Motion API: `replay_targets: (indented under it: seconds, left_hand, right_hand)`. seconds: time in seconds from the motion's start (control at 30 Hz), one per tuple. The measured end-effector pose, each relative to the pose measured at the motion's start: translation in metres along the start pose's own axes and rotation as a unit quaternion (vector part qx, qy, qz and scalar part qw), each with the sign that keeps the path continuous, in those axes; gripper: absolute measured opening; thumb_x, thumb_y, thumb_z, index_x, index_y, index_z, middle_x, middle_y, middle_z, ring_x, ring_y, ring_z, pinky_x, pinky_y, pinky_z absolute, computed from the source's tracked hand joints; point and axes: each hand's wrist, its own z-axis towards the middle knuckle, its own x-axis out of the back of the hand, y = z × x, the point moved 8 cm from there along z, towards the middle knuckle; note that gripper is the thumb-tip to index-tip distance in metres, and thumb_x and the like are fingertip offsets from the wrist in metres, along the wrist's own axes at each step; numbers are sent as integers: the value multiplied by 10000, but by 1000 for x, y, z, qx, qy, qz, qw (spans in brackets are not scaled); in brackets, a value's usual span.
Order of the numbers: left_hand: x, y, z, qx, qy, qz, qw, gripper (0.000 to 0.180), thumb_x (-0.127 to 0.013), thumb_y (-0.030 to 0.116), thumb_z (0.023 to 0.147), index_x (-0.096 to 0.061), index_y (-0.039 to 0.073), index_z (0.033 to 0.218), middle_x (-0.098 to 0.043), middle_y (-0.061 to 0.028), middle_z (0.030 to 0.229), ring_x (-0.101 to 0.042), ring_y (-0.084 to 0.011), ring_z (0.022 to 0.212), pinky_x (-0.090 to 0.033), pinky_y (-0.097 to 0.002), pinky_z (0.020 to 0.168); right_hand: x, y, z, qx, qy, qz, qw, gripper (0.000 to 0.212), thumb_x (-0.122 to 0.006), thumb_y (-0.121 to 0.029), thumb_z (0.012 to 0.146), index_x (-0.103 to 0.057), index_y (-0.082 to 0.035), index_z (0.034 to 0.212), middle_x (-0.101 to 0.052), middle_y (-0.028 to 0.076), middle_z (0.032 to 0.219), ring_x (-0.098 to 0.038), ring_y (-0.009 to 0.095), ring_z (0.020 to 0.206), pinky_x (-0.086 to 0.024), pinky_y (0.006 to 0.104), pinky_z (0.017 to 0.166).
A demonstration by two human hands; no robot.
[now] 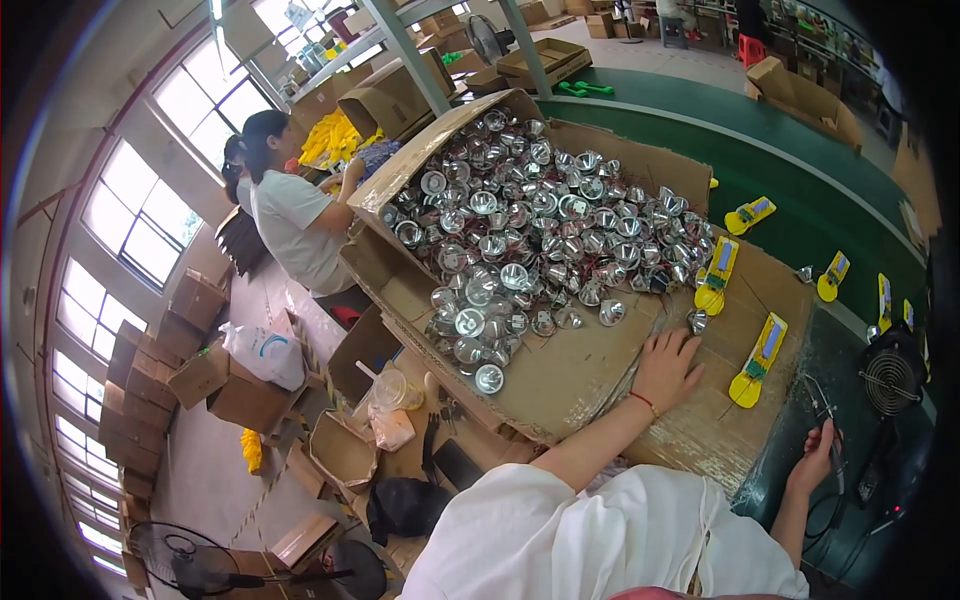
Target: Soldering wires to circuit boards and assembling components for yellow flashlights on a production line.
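Observation:
My left hand (668,372) lies on a cardboard sheet (690,430), fingers stretched out and apart. Just beyond its fingertips sits a small silver reflector cup (697,320); whether they touch is hard to tell. Beside that hand lies a yellow torch-shaped housing (758,362) with a pale strip along it, and another yellow housing (716,276) is farther back. My right hand (817,458), at the right over the dark green bench, is closed around a slim soldering iron (824,402) with a cord. An open carton (590,390) full of silver reflector cups (540,215) tilts toward me.
More yellow housings (832,276) stand along the green bench (800,200). A round black fan with a grille (890,382) is beyond my right hand. At left, a co-worker in a white shirt (300,225) faces yellow parts (340,138). A plastic cup (398,390) and cartons (240,390) are lower left.

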Motion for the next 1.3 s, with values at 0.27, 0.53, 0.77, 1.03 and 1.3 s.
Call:
replay_targets:
  seconds: [0.27,0.53,0.77,1.03,1.3]
  left_hand:
    - [3,-1,-5,-14,21,-7,1000,346,-604,248,744,-547,79,1041,-485,-102,1078,-454,-264,1020,-336,-394,868]
    - [1,-3,1,10,9,-38,999,314,-615,246,719,-575,103,996,-509,-86,1017,-470,-251,995,-344,-395,856]
    - [-7,-8,2,29,-17,-19,999,366,-624,286,706,-565,109,1021,-498,-85,1076,-448,-257,1032,-327,-410,864]
    - [-1,-21,6,56,21,-66,996,393,-642,156,700,-501,67,1056,-556,-111,999,-521,-289,927,-369,-384,840]
    - [8,-31,59,166,48,-97,980,300,-682,200,721,-600,41,962,-544,-111,859,-528,-264,825,-443,-346,728]
  right_hand:
    - [8,8,8,-46,-10,36,998,151,-619,-237,818,-560,-106,861,-515,-30,641,-434,23,536,-315,159,486]
    - [12,21,20,-145,-32,115,982,143,-630,-217,816,-549,-119,881,-533,-25,652,-478,22,561,-347,143,473]
    - [2,7,6,-178,-38,102,978,114,-629,-175,815,-544,-109,850,-553,-2,660,-516,58,574,-379,165,479]
    - [-17,-2,5,-176,-26,172,969,83,-612,-128,823,-540,-92,843,-573,22,673,-541,80,602,-395,182,500]
    - [-7,-3,2,-153,-112,124,974,101,-555,-154,861,-533,-70,914,-544,14,699,-497,78,600,-383,191,530]
